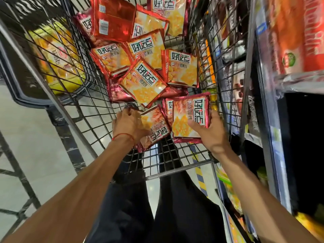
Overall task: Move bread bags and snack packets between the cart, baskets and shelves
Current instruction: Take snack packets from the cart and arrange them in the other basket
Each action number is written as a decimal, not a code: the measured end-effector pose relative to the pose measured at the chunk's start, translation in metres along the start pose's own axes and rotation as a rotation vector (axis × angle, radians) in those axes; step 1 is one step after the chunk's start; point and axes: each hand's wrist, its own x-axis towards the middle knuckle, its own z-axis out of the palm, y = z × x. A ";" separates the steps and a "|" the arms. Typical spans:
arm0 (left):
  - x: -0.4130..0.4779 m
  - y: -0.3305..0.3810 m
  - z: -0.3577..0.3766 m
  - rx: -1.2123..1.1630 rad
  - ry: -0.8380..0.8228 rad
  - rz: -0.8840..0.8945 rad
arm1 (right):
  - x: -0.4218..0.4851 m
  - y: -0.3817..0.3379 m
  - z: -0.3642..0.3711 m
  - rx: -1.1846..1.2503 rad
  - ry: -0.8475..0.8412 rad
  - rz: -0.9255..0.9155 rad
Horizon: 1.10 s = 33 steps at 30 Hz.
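A wire shopping cart [84,109] stands beside stocked shelves [268,102] on its right. A loose pile of red-and-orange snack packets [145,79] covers the cart's floor from the far end to the middle. A yellow bag [59,57] shows through the cart's left wall. Near the cart's near edge, the right hand [210,132] grasps one packet [189,116], thumb on its face; the left hand [129,125] grips another packet [154,125] just beside it.

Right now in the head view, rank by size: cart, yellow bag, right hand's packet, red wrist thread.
Largest first:
cart
yellow bag
packet in right hand (nearer camera, so unsure)
red wrist thread
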 end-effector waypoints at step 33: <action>-0.248 -0.098 -0.054 -1.257 0.384 0.217 | -0.255 -0.058 0.017 0.352 0.117 -0.296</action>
